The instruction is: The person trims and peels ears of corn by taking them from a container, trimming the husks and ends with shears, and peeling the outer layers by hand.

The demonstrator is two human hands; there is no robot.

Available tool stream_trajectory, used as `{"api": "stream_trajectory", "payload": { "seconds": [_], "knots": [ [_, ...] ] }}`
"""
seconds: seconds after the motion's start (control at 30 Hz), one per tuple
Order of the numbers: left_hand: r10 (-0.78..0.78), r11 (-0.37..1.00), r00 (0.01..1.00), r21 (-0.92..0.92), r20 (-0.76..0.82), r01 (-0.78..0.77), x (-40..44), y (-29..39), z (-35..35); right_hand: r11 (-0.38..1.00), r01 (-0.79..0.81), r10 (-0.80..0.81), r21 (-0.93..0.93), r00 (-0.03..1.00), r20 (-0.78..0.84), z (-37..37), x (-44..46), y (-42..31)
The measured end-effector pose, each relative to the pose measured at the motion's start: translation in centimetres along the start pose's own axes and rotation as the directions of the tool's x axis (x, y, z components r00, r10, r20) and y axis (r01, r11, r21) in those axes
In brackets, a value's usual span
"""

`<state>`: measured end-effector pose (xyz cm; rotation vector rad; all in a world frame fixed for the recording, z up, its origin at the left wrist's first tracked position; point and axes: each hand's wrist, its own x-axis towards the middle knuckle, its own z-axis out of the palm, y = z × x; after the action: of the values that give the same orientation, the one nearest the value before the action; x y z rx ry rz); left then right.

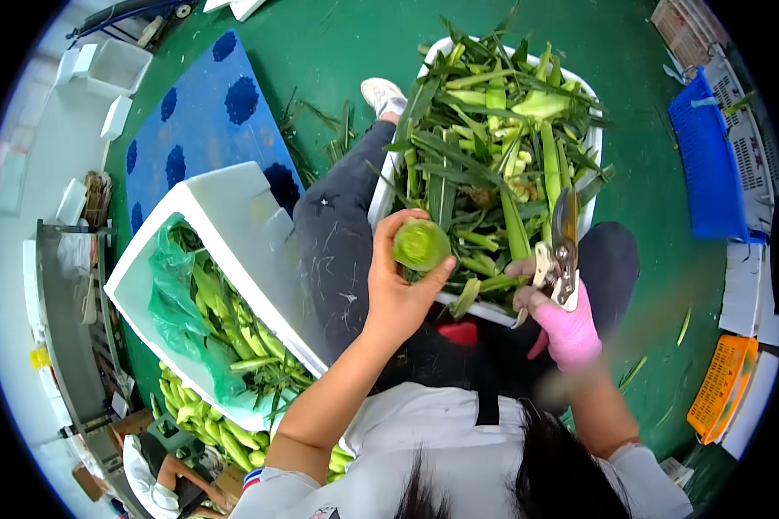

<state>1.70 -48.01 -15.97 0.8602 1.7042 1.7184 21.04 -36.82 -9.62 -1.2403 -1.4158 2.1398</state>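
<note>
My left hand point(401, 290) is closed around an ear of corn point(421, 245), seen end-on with its pale green cut end facing up. The rest of the ear is hidden below that end. In my right hand point(564, 327), partly wrapped in pink, is a pair of pruning shears point(563, 251) with the blades pointing away from me. Both hands are over the near edge of a white tub point(379, 206) between my legs. It is heaped with cut corn husks and leaves point(485, 156).
On my left, a tilted white foam box point(242, 203) holds a green plastic bag point(177, 303) and corn ears point(225, 316). More corn point(234, 437) lies behind it. A blue board point(203, 112) is on the green floor. Blue point(705, 164) and orange crates point(723, 389) stand right. Another person point(151, 476) sits lower left.
</note>
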Motion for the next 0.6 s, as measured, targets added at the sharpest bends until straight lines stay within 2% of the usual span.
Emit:
{"api": "stream_trajectory", "payload": {
  "seconds": [0.03,0.07,0.1,0.17,0.23,0.37,0.4,0.47,0.57,0.6],
  "knots": [
    [0.028,0.989,0.998,0.144,0.048,-0.035,-0.2,0.6,0.2,0.998,0.06,-0.06,0.006,0.996,0.064,0.7,-0.1,-0.8],
    [0.16,0.954,0.986,0.246,0.055,-0.169,-0.2,0.9,0.5,0.999,0.042,-0.043,0.013,0.997,0.06,2.1,-0.3,-2.1],
    [0.196,0.936,0.978,0.283,0.072,-0.208,-0.3,1.1,0.7,0.994,0.05,-0.059,0.096,0.995,0.085,2.7,-0.7,-2.6],
    [0.274,0.884,0.957,0.368,0.094,-0.289,-0.3,1.6,0.7,0.99,0.036,-0.055,0.137,0.989,0.135,3.9,-0.9,-3.6],
    [0.324,0.879,0.944,0.35,0.063,-0.325,-0.4,2.2,0.8,0.996,0.045,-0.052,0.073,0.994,0.096,5.1,-1.0,-4.0],
    [0.336,0.749,0.939,0.585,0.069,-0.311,-1.2,2.4,-0.8,0.993,0.049,-0.054,0.105,0.997,0.053,6.3,-0.6,-2.6],
    [0.321,0.769,0.946,0.569,0.052,-0.292,-1.6,2.4,-1.1,0.974,0.104,-0.121,0.202,0.99,0.074,6.0,-0.1,-1.1],
    [0.3,0.793,0.954,0.552,0.013,-0.257,-2.7,1.5,-1.5,0.987,0.028,-0.039,0.159,0.997,0.069,5.4,0.4,-0.1],
    [0.35,0.803,0.936,0.526,-0.035,-0.28,-3.8,-2.2,-1.4,0.982,0.18,-0.187,0.054,0.968,0.167,6.4,1.0,-0.2],
    [0.383,0.793,0.923,0.528,-0.043,-0.304,-4.3,-1.6,-1.8,0.974,0.225,-0.221,0.011,0.945,0.242,5.6,1.6,0.5]
  ]
}}
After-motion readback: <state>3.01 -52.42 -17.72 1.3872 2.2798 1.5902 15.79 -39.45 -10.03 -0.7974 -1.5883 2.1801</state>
